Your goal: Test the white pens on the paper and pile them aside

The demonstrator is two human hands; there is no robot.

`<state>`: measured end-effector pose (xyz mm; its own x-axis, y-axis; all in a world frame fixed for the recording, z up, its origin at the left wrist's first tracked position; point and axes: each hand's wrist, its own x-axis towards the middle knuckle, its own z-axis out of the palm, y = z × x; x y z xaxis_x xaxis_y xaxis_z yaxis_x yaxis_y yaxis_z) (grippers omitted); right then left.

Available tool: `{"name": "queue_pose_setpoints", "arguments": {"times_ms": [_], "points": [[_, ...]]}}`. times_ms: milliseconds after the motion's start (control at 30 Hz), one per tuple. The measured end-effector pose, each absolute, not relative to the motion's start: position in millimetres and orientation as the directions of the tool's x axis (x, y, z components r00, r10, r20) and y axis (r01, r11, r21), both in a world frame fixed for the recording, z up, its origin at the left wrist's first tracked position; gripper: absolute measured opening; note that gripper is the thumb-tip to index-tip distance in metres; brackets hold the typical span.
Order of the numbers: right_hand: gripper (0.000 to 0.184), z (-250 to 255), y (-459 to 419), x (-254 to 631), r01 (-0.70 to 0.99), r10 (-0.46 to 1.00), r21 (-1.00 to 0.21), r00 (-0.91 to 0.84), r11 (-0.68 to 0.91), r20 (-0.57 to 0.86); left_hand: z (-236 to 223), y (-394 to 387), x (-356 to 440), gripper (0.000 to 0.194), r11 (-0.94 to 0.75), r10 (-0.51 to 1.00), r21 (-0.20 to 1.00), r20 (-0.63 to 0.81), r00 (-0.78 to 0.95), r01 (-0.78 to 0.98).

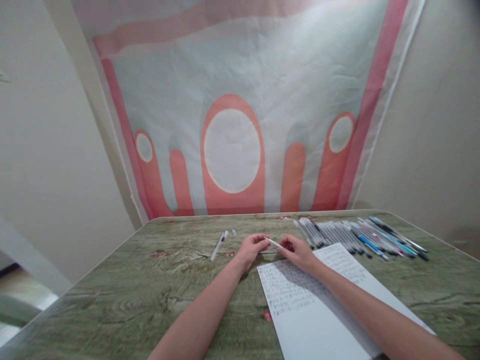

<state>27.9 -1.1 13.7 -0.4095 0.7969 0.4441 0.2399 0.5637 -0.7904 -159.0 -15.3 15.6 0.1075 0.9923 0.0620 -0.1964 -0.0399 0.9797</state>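
Between my two hands, just above the table, is a slim white pen piece (pixel 273 243), its exact part too small to tell. My left hand (pixel 252 250) pinches its left end between thumb and fingers. The other end sits in the closed fingers of my right hand (pixel 298 254), which is over the top left corner of a white sheet of paper (pixel 300 325) with rows of dark handwriting. Left of my hands lies a clear pen barrel (pixel 216 248), with a small whitish piece (pixel 225 235) at its upper end. Near it is a tiny pale blue piece (pixel 234 233).
A long row of pens (pixel 337 236), mostly clear with dark tips, some blue or pink, lies behind the paper to the right. The wood-patterned table (pixel 142 295) reaches back to a pink and grey printed hanging (pixel 232 150). Walls stand on both sides.
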Motion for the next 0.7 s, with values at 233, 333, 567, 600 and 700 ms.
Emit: {"name": "queue_pose_setpoints", "arguments": {"times_ms": [233, 333, 567, 600, 700], "points": [[0.022, 15.0, -2.6, 29.0, 0.257, 0.773, -0.766, -0.453, 0.590, 0.443, 15.0, -15.3, -161.2, 0.036, -0.035, 0.991, 0.977, 0.061, 0.116, -0.210], [0.022, 12.1, -1.1, 28.1, 0.252, 0.797, -0.788, -0.419, 0.562, 0.435, 16.5, -15.8, -161.2, 0.038, -0.040, 0.993, 0.978, 0.063, 0.103, -0.206], [0.025, 15.5, -2.2, 30.1, 0.294, 0.750, -0.720, -0.474, 0.629, 0.462, 18.8, -16.3, -161.6, 0.038, -0.028, 0.993, 0.981, 0.049, 0.106, -0.191], [0.024, 15.2, -1.8, 30.2, 0.288, 0.749, -0.722, -0.476, 0.629, 0.461, 19.0, -16.3, -161.5, 0.039, -0.026, 0.993, 0.983, 0.046, 0.105, -0.184], [0.020, 11.6, 0.3, 29.9, 0.271, 0.768, -0.747, -0.440, 0.607, 0.465, 19.3, -16.4, -161.5, 0.039, -0.020, 0.994, 0.984, 0.039, 0.100, -0.179]]}}
